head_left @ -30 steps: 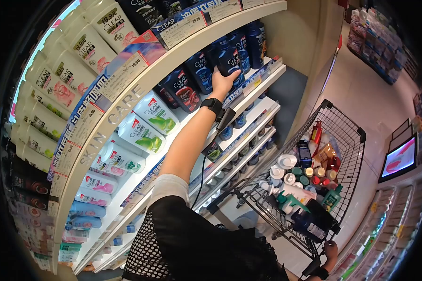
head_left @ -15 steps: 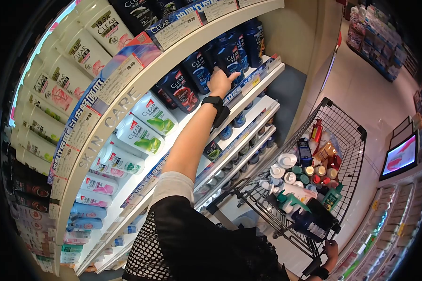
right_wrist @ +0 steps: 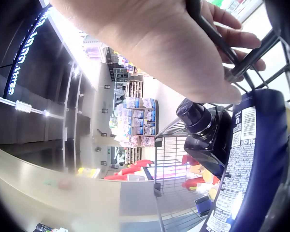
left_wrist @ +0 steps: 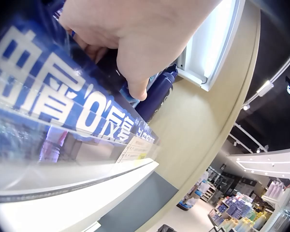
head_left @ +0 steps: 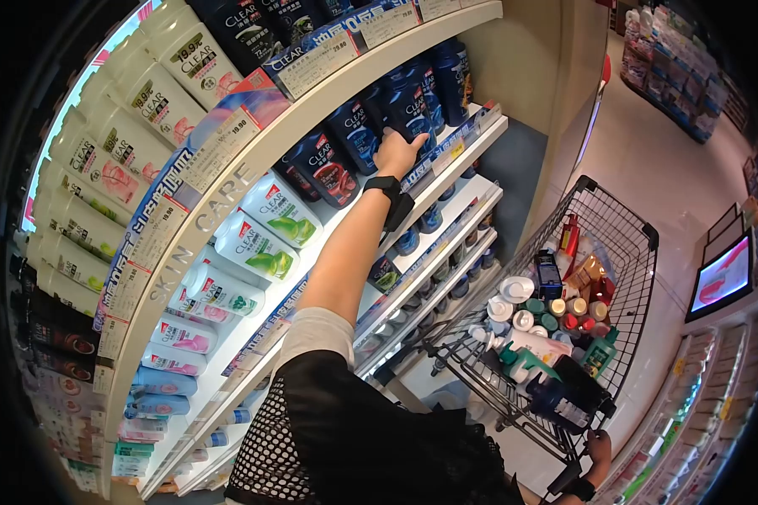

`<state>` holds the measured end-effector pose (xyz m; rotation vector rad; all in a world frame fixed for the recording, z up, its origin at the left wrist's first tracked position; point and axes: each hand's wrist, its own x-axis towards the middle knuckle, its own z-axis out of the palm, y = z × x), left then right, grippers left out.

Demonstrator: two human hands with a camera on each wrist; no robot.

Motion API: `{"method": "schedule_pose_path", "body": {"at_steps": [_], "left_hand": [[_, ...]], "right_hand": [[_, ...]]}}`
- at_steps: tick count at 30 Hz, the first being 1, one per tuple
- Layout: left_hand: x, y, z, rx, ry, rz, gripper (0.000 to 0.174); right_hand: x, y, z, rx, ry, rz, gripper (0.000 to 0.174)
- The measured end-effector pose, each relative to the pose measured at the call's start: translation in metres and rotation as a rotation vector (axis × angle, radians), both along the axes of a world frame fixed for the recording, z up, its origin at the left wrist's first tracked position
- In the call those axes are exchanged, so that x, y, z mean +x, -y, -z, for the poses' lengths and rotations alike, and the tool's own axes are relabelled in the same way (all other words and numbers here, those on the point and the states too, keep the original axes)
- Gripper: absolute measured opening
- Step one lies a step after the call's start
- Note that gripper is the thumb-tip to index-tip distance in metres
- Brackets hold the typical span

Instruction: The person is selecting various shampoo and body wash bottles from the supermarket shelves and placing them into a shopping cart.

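In the head view my left hand (head_left: 397, 155) reaches to a shelf and grips the lower part of a dark blue CLEAR shampoo bottle (head_left: 412, 103), thumb toward the right side and fingers at the left. Another blue shampoo bottle (head_left: 354, 126) stands close beside the fingers. Seen from the left wrist, the thumb (left_wrist: 135, 72) spreads away from the curled fingers, above a clear shelf-edge strip (left_wrist: 72, 99) with blue and white print. My right hand (right_wrist: 183, 53) curls its fingers round a black bar of the shopping cart (head_left: 594, 185). A dark pump bottle (right_wrist: 203, 130) lies right below it.
White CLEAR bottles (head_left: 257, 246) and a dark red-labelled one (head_left: 324, 164) line the same shelf to the left. A curved upper shelf edge (head_left: 312, 97) overhangs the arm. Bottles, including a green pump bottle (head_left: 526, 364), fill the cart. A lit screen (head_left: 722, 279) stands at the right.
My left hand has shifted slightly left and down along the bottle, and the bottle now sits more in line with its neighbours. My right hand stays on the cart.
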<state>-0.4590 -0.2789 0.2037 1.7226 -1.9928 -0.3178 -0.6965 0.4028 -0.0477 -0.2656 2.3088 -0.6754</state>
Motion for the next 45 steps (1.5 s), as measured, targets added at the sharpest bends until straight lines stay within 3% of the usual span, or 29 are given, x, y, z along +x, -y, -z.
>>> {"method": "schedule_pose_path", "body": {"at_steps": [5,8,11,12,15,16,17,19,20,23,24,25,27,28,30,36,45], "left_hand": [[0.007,0.016,0.016,0.048,-0.123,0.046,0.094],[0.030,0.015,0.026,0.242,-0.358,0.113,0.098],[0.056,-0.012,0.020,0.077,-0.462,-0.037,0.089],[0.067,0.004,0.030,0.150,-0.510,0.009,0.091],[0.052,-0.047,-0.021,0.319,-0.565,-0.026,0.096],[0.046,-0.029,-0.008,0.188,-0.398,-0.152,0.101],[0.050,-0.016,0.007,0.192,-0.400,-0.161,0.101],[0.045,-0.030,-0.009,0.245,-0.576,-0.089,0.089],[0.051,-0.010,0.004,0.312,-0.634,-0.016,0.072],[0.043,0.034,0.041,0.147,-0.737,-0.165,0.058],[0.043,0.024,0.025,0.273,-0.762,-0.091,0.071],[0.036,0.013,0.015,0.273,-0.767,-0.093,0.071],[0.022,-0.003,0.005,0.005,-0.721,-0.381,0.086],[0.023,-0.004,0.005,0.003,-0.723,-0.387,0.086],[0.028,-0.005,0.006,0.133,-0.670,-0.279,0.104],[0.038,-0.008,0.016,0.074,-0.615,-0.181,0.101],[0.018,-0.023,0.014,0.015,-0.525,-0.158,0.101]], "right_hand": [[-0.001,0.001,-0.003,0.013,0.004,0.011,0.026],[-0.009,-0.013,0.021,-0.027,0.002,-0.053,0.027],[-0.012,-0.021,0.035,-0.034,-0.020,-0.040,0.025],[-0.012,-0.021,0.036,-0.026,-0.022,-0.041,0.025],[-0.015,-0.026,0.045,-0.039,-0.046,-0.071,0.025],[-0.014,-0.026,0.045,-0.034,-0.045,-0.079,0.025],[-0.014,-0.026,0.045,-0.045,-0.028,-0.062,0.026],[-0.015,-0.025,0.042,-0.051,-0.016,-0.049,0.026],[-0.014,-0.024,0.040,-0.046,-0.013,-0.046,0.026],[-0.012,-0.021,0.034,-0.034,-0.013,-0.056,0.027],[-0.012,-0.021,0.034,-0.038,-0.013,-0.051,0.027],[-0.012,-0.021,0.035,-0.042,-0.013,-0.046,0.028],[-0.013,-0.020,0.033,-0.051,-0.016,-0.067,0.029],[-0.006,-0.008,0.014,-0.006,0.001,-0.036,0.025],[-0.004,-0.002,0.009,0.035,0.017,-0.015,0.023],[-0.017,-0.016,0.035,-0.019,0.028,-0.017,0.029],[-0.005,0.003,0.001,0.010,0.083,-0.001,0.026]]}}
